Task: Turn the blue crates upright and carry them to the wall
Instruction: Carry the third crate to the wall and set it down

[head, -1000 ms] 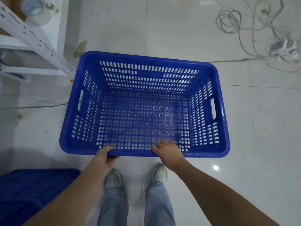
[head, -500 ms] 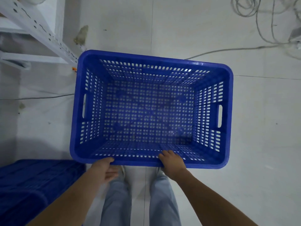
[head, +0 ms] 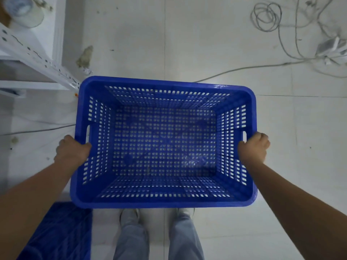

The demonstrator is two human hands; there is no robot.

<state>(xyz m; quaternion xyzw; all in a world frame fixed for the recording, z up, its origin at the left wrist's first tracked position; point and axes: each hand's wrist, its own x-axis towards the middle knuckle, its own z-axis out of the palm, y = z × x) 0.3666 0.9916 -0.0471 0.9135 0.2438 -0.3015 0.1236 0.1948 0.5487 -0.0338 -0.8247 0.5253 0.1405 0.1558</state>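
While I am looking straight down, the blue crate [head: 163, 143] is sitting upright and open-topped in front of me, its long axis running left to right between my arms; my left hand [head: 72, 151] is curling closed over the left short wall by its handle slot, and my right hand [head: 253, 147] is clenching the right short wall likewise, each equally near; whether it is resting on the floor [head: 206, 44] or already hanging clear I cannot tell from above; a second blue crate [head: 56, 231] is lying by my left leg, seemingly overturned.
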